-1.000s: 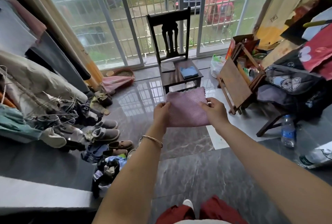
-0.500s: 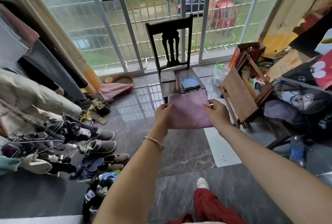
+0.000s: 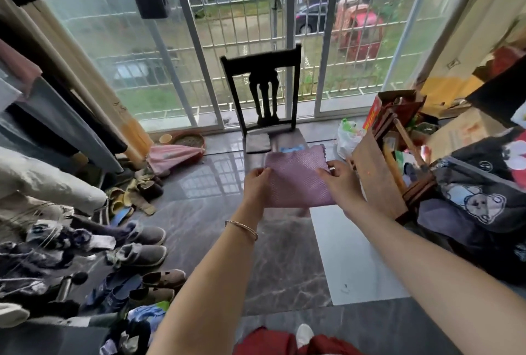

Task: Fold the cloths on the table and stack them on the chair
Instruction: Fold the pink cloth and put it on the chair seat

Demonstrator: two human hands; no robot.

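Cloth (image 3: 296, 176), pink, waffle-textured and folded to a flat rectangle, was held in the air just short of the dark wooden chair (image 3: 263, 92). Left hand (image 3: 257, 186) and right hand (image 3: 340, 184) were each closed on 1 side edge; the seat ahead already carried a blue cloth (image 3: 289, 149) and a grey cloth (image 3: 257, 142).

No text or labels can be read.

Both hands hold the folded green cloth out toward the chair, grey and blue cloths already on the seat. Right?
Not quite: the cloth is pink, not green, per the head view. Left hand and right hand do hold it toward the chair, with the grey cloth and blue cloth on it.
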